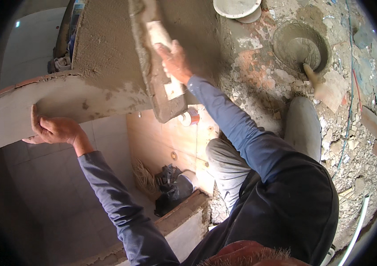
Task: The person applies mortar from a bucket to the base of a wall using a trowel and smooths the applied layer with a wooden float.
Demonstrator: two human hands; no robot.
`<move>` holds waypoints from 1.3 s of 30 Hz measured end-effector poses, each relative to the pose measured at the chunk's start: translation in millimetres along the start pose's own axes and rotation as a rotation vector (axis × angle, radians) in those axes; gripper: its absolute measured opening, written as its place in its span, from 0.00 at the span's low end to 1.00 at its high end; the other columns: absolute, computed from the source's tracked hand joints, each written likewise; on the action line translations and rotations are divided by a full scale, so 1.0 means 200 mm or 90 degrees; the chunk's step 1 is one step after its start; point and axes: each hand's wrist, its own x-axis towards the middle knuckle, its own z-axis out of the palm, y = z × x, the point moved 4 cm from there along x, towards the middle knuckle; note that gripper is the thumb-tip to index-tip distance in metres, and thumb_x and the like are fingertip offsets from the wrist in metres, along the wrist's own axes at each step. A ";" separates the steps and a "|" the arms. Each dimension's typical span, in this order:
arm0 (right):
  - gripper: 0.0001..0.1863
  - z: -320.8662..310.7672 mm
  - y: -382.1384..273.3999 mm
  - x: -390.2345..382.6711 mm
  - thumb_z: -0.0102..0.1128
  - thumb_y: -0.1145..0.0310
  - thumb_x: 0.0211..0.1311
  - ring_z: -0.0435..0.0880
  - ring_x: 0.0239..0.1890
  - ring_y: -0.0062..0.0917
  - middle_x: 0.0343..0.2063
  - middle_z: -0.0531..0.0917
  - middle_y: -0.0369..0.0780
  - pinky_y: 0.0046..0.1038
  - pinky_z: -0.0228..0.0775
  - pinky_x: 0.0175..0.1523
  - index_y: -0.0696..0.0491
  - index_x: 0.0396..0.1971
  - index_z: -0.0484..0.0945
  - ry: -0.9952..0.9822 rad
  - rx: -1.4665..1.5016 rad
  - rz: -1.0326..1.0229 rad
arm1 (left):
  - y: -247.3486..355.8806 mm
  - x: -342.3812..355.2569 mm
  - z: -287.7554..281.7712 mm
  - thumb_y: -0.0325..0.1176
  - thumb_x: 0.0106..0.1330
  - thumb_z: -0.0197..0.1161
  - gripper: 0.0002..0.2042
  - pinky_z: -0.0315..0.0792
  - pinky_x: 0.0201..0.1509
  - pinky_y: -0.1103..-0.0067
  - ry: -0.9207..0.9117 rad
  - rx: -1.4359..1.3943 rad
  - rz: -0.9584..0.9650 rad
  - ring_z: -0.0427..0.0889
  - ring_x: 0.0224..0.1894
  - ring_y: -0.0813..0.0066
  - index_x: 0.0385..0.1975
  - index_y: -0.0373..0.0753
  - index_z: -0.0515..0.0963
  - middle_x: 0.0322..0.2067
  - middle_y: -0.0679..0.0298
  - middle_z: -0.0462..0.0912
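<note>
My right hand (175, 62) is closed round the pale handle of a long, mortar-smeared plastering float (168, 104). The float lies across wet grey mortar (104, 42) on a raised surface, its near end jutting over the edge. At the left, my left hand (57, 130) grips the lower edge of a long pale board-like strip (9, 117) along the front of that surface. One finger rests up on its face, with other fingers underneath. Whether the strip is loose or fixed I cannot tell.
A round tub (281, 48) of mortar stands on rubble-strewn ground at the right. White bowl (237, 6) at the top. Below the ledge are a red-and-white can (189, 117) and dark bags (166, 181) beside wooden panelling. A white pipe (357, 228) lies lower right.
</note>
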 end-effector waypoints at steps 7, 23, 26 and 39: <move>0.30 0.47 -0.49 -0.12 0.56 0.45 0.65 0.85 0.29 0.45 0.26 0.82 0.54 0.42 0.78 0.34 0.62 0.42 0.68 -0.119 -0.239 -0.336 | -0.02 0.02 -0.02 0.29 0.69 0.44 0.16 0.58 0.72 0.67 -0.076 0.092 0.005 0.70 0.60 0.65 0.43 0.37 0.81 0.62 0.56 0.56; 0.38 -0.60 0.29 0.86 0.64 0.48 0.61 0.77 0.18 0.23 0.23 0.80 0.42 0.28 0.71 0.21 0.63 0.60 0.67 0.214 -0.295 -0.051 | 0.06 0.02 0.01 0.25 0.67 0.41 0.16 0.70 0.61 0.71 -0.077 0.085 0.053 0.78 0.50 0.66 0.41 0.29 0.80 0.48 0.55 0.79; 0.32 -0.85 0.53 0.92 0.67 0.45 0.57 0.72 0.12 0.23 0.16 0.74 0.38 0.31 0.66 0.15 0.62 0.44 0.74 0.287 -0.201 0.019 | 0.06 0.01 0.01 0.25 0.68 0.41 0.16 0.70 0.60 0.72 -0.071 0.037 0.037 0.77 0.50 0.67 0.45 0.27 0.77 0.48 0.54 0.78; 0.26 -0.74 0.54 0.41 0.62 0.45 0.62 0.66 0.11 0.17 0.16 0.68 0.32 0.25 0.62 0.13 0.50 0.43 0.65 0.170 0.049 0.164 | 0.04 0.03 -0.01 0.26 0.68 0.44 0.15 0.68 0.62 0.73 -0.079 0.129 0.081 0.77 0.52 0.70 0.42 0.34 0.82 0.50 0.59 0.79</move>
